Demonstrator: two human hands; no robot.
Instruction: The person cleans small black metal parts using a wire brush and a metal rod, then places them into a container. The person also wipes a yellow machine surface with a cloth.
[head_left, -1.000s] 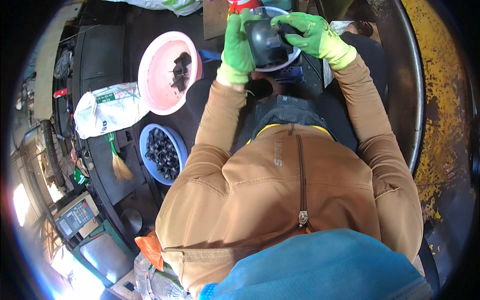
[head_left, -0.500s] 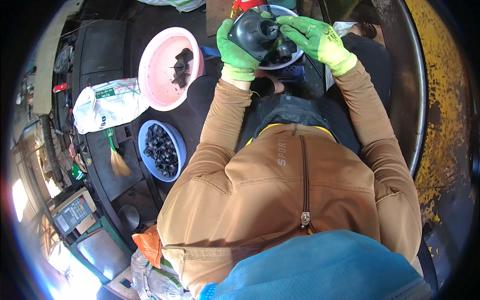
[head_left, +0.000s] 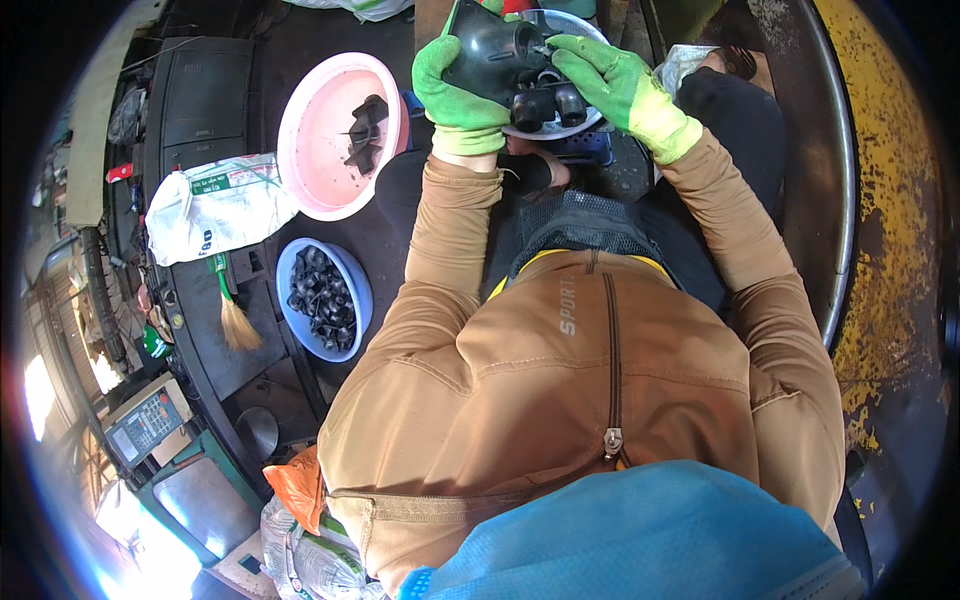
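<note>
My left hand (head_left: 455,95), in a green glove, is closed round a black moulded part (head_left: 490,60) with a flat flange and a round open neck. The part is tilted, its neck facing my right hand (head_left: 610,85). That hand, gloved in green and yellow-green, has thumb and fingertips pinched together at the neck's rim. A small greyish bit shows at the fingertips; what it is I cannot make out. Just below the part, more black pieces (head_left: 548,105) with round openings lie in a pale blue-white basin (head_left: 577,22), partly hidden by my hands.
To the left stands a pink basin (head_left: 300,110) with a few black pieces. A blue basin (head_left: 362,290) full of small black parts is nearer me. A white sack (head_left: 215,210) and a hand broom (head_left: 238,325) lie farther left. A yellow, worn metal surface (head_left: 885,180) borders the right.
The black part has moved slightly up and left and is tilted differently, its flange now turned up. My right hand has shifted a little left and down, still at the neck.
</note>
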